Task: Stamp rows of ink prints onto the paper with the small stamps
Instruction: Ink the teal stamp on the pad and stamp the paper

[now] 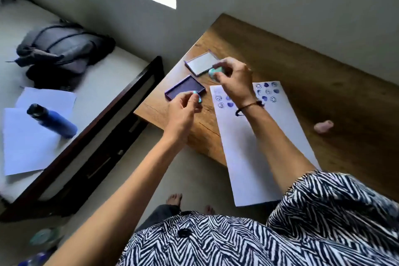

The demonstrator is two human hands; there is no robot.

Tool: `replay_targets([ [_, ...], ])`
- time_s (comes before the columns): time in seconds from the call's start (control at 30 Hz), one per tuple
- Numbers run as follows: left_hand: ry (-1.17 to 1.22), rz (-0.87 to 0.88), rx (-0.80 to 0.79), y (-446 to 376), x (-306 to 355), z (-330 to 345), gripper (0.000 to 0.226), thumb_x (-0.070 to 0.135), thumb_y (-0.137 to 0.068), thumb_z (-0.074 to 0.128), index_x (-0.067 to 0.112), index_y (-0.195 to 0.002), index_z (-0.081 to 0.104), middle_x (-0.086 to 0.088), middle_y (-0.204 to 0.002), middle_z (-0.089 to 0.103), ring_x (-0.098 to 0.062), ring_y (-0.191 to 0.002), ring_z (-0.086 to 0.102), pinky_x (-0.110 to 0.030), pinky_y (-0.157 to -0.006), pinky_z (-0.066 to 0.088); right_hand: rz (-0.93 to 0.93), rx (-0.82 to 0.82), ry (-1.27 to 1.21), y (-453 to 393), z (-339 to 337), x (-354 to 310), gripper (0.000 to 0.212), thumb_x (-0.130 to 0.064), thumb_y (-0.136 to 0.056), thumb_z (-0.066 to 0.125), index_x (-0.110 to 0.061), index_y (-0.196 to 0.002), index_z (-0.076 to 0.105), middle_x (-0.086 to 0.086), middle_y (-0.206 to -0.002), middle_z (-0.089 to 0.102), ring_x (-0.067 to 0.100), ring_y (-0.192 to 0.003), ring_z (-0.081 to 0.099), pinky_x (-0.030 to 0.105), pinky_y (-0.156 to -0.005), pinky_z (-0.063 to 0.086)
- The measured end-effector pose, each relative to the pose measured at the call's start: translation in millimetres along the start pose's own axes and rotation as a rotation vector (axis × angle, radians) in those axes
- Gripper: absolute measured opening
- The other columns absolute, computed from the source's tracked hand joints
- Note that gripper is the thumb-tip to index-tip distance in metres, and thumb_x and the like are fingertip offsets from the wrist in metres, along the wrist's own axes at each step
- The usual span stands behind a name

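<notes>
A long white paper [254, 149] lies on the wooden table [302, 67], with several blue prints in rows at its far end. A purple ink pad [183, 87] sits open left of the paper, its lid [201, 63] just beyond. My left hand [183, 108] pinches a small teal stamp cap [198, 97] beside the pad's near edge. My right hand [234, 80] grips a teal stamp [213, 72] above the table between lid and paper. A pink stamp [322, 127] lies on the table right of the paper.
A low bed to the left carries a grey bag [62, 49], white sheets [30, 136] and a blue bottle [51, 121]. The wall runs close behind the table. My bare feet [174, 198] stand on the floor by the table's near corner.
</notes>
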State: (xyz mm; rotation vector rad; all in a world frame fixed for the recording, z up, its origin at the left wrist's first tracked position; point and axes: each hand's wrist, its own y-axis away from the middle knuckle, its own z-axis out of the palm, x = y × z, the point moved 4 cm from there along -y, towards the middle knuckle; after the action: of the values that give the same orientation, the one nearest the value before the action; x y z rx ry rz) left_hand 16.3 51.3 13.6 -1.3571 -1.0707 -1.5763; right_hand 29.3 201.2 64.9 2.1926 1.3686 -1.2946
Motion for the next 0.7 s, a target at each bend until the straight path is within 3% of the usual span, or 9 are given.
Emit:
replay_targets([
  [0.07, -0.082, 0.040, -0.129, 6.9, 2.9, 35.7, 0.014, 0.019, -0.090, 0.050, 0.010, -0.088, 0.061, -0.009, -0.078, 0.064, -0.022, -0.070, 0.060, -0.040, -0.073, 0.052, 0.147, 0.155, -0.173, 11.5, -46.0, 33.5, 0.015, 0.001, -0.080, 0.062, 0.001, -0.094, 0.066, 0.013, -0.090, 0.065, 0.017, -0.082, 0.065, 0.036, -0.079, 0.055],
  [0.1, -0.135, 0.074, -0.214, 12.7, 4.6, 57.8, 0.019, 0.022, -0.089, 0.050, 0.007, -0.087, 0.061, -0.013, -0.080, 0.064, -0.027, -0.074, 0.061, -0.044, -0.077, 0.051, 0.211, 0.223, -0.203, 17.3, -69.3, 51.2, 0.016, 0.003, -0.082, 0.059, 0.005, -0.097, 0.064, 0.013, -0.091, 0.063, 0.006, -0.077, 0.065, 0.027, -0.075, 0.056],
  [0.17, -0.257, 0.173, -0.369, 24.7, 6.1, 99.5, 0.025, 0.026, -0.085, 0.050, 0.003, -0.084, 0.061, -0.020, -0.079, 0.065, -0.032, -0.076, 0.061, -0.043, -0.076, 0.049, 0.305, 0.311, -0.155, 26.9, -105.8, 78.7, 0.019, 0.006, -0.084, 0.056, 0.010, -0.102, 0.061, 0.013, -0.092, 0.061, -0.010, -0.061, 0.059, 0.002, -0.059, 0.047],
  [0.23, -0.367, 0.280, -0.441, 32.4, 7.3, 128.0, 0.021, 0.022, -0.086, 0.054, 0.002, -0.086, 0.061, -0.022, -0.081, 0.066, -0.032, -0.074, 0.060, -0.034, -0.068, 0.043, 0.371, 0.283, -0.065, 31.3, -119.7, 97.7, 0.020, 0.006, -0.085, 0.056, 0.011, -0.104, 0.059, 0.023, -0.100, 0.063, -0.001, -0.068, 0.057, -0.003, -0.054, 0.041],
  [0.33, -0.450, 0.327, -0.440, 31.0, -1.3, 144.5, 0.018, 0.015, -0.087, 0.054, -0.002, -0.092, 0.061, -0.023, -0.087, 0.067, -0.033, -0.082, 0.060, -0.030, -0.068, 0.036, 0.368, 0.163, 0.111, 28.0, -119.8, 110.4, 0.019, 0.008, -0.083, 0.054, 0.012, -0.101, 0.060, 0.029, -0.108, 0.063, 0.017, -0.087, 0.050, 0.001, -0.064, 0.040],
  [0.43, -0.511, 0.323, -0.427, 26.9, -12.0, 142.2, 0.020, 0.015, -0.087, 0.053, -0.002, -0.097, 0.059, -0.023, -0.096, 0.066, -0.032, -0.090, 0.059, -0.033, -0.077, 0.036, 0.265, 0.076, 0.334, 21.5, -114.7, 107.0, 0.017, 0.003, -0.081, 0.056, 0.005, -0.095, 0.064, 0.022, -0.102, 0.066, 0.028, -0.092, 0.058, 0.032, -0.084, 0.046],
  [0.57, -0.537, 0.357, -0.432, 26.6, -14.2, 143.1, 0.021, 0.015, -0.087, 0.054, -0.002, -0.098, 0.059, -0.024, -0.097, 0.066, -0.032, -0.091, 0.059, -0.034, -0.078, 0.037, 0.240, 0.046, 0.503, 17.6, -113.4, 105.9, 0.017, -0.001, -0.083, 0.056, 0.002, -0.098, 0.064, 0.024, -0.112, 0.063, 0.033, -0.105, 0.056, 0.033, -0.084, 0.037],
  [0.7, -0.544, 0.365, -0.434, 25.9, -14.6, 143.2, 0.022, 0.016, -0.087, 0.054, -0.002, -0.100, 0.059, -0.023, -0.099, 0.067, -0.031, -0.092, 0.061, -0.033, -0.079, 0.038, 0.252, 0.025, 0.537, 17.5, -112.8, 108.7, 0.018, -0.001, -0.085, 0.055, 0.002, -0.101, 0.063, 0.026, -0.114, 0.059, 0.035, -0.107, 0.054, 0.033, -0.086, 0.038],
])
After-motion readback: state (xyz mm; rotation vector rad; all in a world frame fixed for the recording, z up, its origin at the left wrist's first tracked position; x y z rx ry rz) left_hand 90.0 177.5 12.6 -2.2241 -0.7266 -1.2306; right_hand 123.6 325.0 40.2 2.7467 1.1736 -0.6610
